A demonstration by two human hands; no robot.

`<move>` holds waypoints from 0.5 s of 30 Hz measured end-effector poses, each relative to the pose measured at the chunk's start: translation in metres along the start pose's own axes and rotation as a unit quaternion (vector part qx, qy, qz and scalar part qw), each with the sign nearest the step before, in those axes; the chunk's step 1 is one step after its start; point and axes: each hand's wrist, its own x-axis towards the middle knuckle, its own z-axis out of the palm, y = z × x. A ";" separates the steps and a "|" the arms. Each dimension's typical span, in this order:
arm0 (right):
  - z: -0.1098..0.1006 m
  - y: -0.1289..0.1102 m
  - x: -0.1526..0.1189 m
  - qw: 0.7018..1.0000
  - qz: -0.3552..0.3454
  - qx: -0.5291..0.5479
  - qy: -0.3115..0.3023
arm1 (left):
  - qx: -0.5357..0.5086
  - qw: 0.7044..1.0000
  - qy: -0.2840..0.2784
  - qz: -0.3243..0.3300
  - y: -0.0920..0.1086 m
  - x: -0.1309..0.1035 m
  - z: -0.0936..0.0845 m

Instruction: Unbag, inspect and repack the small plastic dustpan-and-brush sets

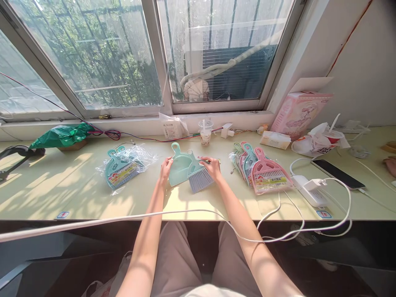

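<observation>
In front of me a mint-green dustpan [178,167] stands tilted on the table, its looped handle pointing toward the window. My left hand [166,168] grips it by its left edge. My right hand [211,168] is closed on a small hand brush [200,178] with a teal-green body and grey-blue bristles. The brush overlaps the right side of the dustpan, bristles toward me. To the left lie wrapped green dustpan sets [122,167] in clear plastic. On the right, several wrapped sets sit in a row, with a pink dustpan set [269,175] at the front.
A white cable [198,210] crosses in front of my forearms to a power strip [309,191]. A phone [338,173] lies at the right. Along the window stand a drink cup [205,134], a tissue pack [275,139], a pink box [301,112] and a green bag [64,134].
</observation>
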 end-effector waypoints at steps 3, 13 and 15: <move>0.015 -0.014 -0.013 0.998 -0.024 -0.019 0.063 | -0.016 0.991 -0.130 -0.005 0.014 -0.013 0.013; 0.011 -0.011 -0.011 0.995 0.089 0.006 -0.038 | 0.009 0.972 -0.231 -0.038 0.017 -0.029 0.044; 0.008 -0.004 -0.005 0.988 0.121 0.053 -0.079 | 0.012 0.972 -0.226 -0.057 0.019 -0.030 0.043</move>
